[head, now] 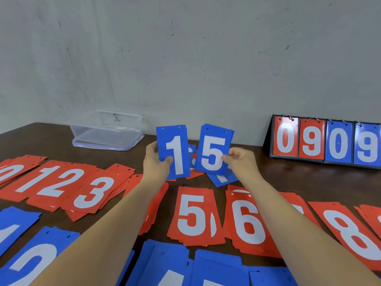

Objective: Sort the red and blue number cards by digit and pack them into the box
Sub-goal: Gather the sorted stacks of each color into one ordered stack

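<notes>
Single head-worn wide-angle view: looks forward-down, close behind left hand [155, 162] and right hand [241, 162], dark brown worktop [288, 178] beneath them.

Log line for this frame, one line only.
left hand: holds blue 1 card | right hand: holds blue 5 card | box: no cards inside

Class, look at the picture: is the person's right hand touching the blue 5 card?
Touching. The head view shows the right hand pinching the blue 5 card at its right edge.
</notes>
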A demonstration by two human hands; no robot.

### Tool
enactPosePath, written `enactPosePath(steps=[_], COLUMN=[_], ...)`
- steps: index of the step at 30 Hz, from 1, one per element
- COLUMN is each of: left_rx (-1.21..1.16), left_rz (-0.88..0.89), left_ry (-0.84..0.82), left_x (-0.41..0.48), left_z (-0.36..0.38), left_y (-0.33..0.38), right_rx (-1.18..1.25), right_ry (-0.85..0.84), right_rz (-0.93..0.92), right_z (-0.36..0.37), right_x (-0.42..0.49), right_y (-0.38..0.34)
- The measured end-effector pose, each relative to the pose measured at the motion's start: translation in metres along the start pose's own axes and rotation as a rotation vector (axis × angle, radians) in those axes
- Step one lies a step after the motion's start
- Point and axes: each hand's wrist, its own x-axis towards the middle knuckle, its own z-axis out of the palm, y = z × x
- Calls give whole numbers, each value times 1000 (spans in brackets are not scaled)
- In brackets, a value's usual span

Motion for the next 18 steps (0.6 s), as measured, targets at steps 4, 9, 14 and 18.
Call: enactPosePath(steps=[4, 9, 14, 18], left_rx=[-53, -164, -287, -335], left_rz=[-17, -83, -154, -203], left_ry=[9, -35, -153, -227], left_x=[7, 4, -9, -25], left_z=[-8, -26, -55, -79], left_y=[9, 18, 26, 28], right_rx=[185, 249, 280, 287], right_ry=[34, 77, 137, 195], right_rz=[35, 98, 96, 114], right_z=[-5, -7, -10, -13], right_x=[-7, -27, -67, -109], right_y=[-20, -38, -53, -61])
